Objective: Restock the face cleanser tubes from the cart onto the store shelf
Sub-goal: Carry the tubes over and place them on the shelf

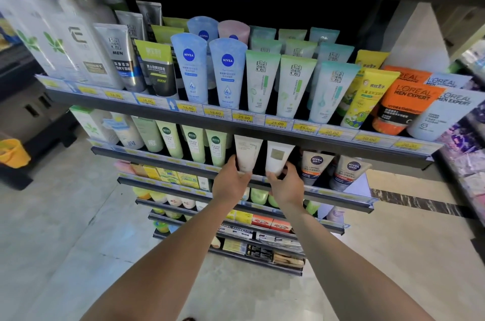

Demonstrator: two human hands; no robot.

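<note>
- Left hand (231, 181): we see its thumb and fingers closed round the lower end of a cream tube (248, 154), which stands cap-down on the second shelf (341, 201).
- Right hand (286, 187): it pinches the lower end of a white tube (278, 156), which stands upright just beside the cream one with a narrow gap between them.
- Second shelf, contents: left of the two held tubes we note a row of pale green tubes (194, 143); on their right stand two grey tubes (316, 167) with orange bands.
- Top shelf (105, 104), contents: rows of upright tubes several deep, among them blue tubes (227, 71), white-and-green tubes (262, 82), a yellow tube (363, 100) and an orange tube (404, 108). Yellow price labels (243, 117) line its front rail.
- Lower shelves: small boxes and bottles, too small for us to tell apart.
- Floor (65, 229): pale grey, with a yellow bucket (13, 152) at the left edge.
</note>
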